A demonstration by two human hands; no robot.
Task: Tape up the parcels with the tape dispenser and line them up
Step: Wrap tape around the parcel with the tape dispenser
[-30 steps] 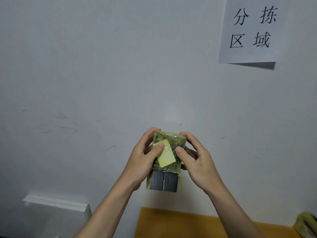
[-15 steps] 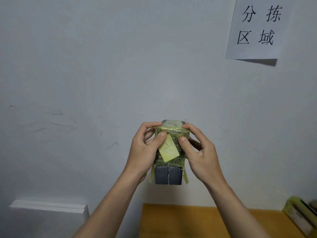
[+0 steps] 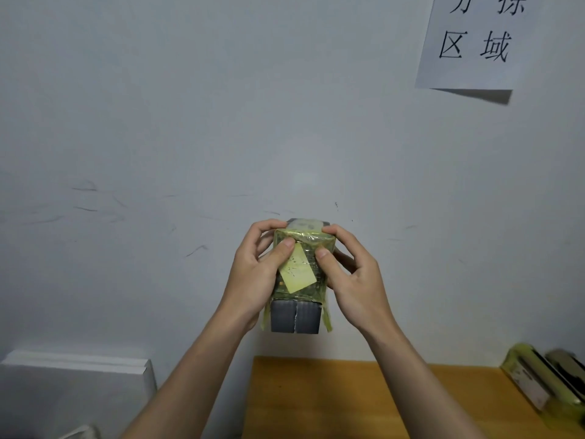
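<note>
We face a pale grey wall (image 3: 221,106) that fills most of the frame, scuffed with faint dark marks at mid-left. A wooden table (image 3: 348,400) runs along the bottom right, and a white ledge (image 3: 76,362) sits at lower left. In the upper right corner hangs a paper sign (image 3: 471,45) with black characters. At the far lower right, two taped parcels (image 3: 544,381) lie on the table side by side.

At centre, above the table, we hold a parcel (image 3: 299,280) wrapped in yellowish tape, its dark end facing down. Our left hand (image 3: 256,274) grasps its left side and our right hand (image 3: 354,277) its right side, both thumbs pressing on the front face beside a yellow label (image 3: 297,272).

Compared with half a second ago, the sign sits higher and is cut off at the top edge, and both thumbs lie nearer the parcel's top.
</note>
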